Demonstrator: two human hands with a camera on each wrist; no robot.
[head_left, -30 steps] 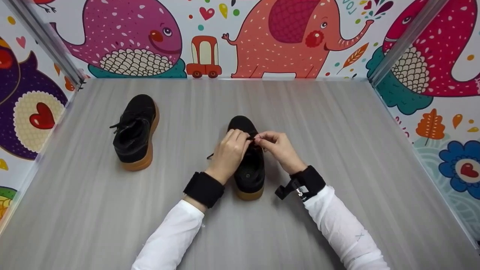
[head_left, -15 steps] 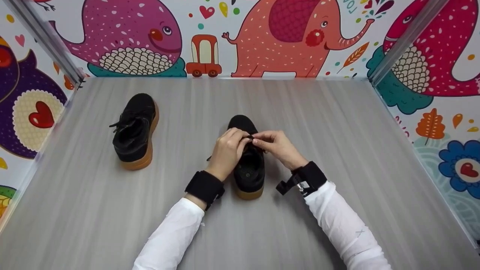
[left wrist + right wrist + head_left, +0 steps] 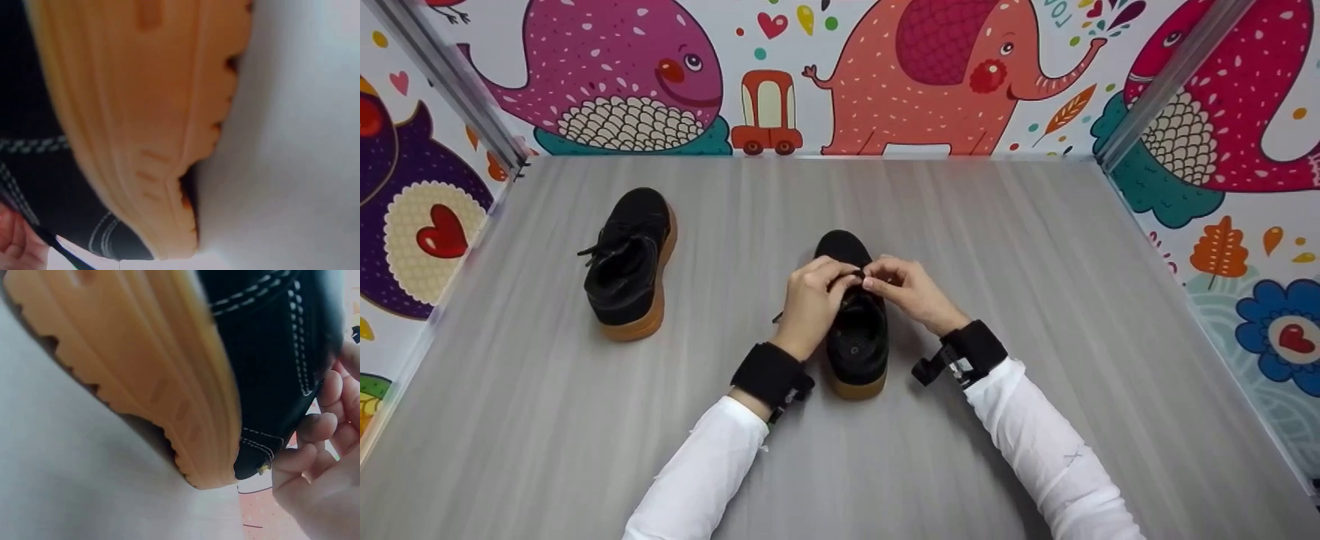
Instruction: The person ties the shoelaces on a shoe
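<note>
A black shoe with a tan sole stands upright on the floor, toe pointing away. Over its tongue, my left hand and right hand meet, fingertips pinching the dark shoelace between them. A loose lace end sticks out on the left of the shoe. The left wrist view is filled by the shoe's tan sole, with a strand of lace at the lower left. In the right wrist view, curled fingers of the right hand lie along the upper; their grip is partly hidden.
A second black shoe, its lace tied in front, stands on the left of the grey floor. Walls printed with cartoon animals border the floor at the back and both sides.
My fingertips have drawn close together over the lace, the right hand shifting slightly left. The left hand has turned a little, with its thumb showing more. Both shoes stay in place.
</note>
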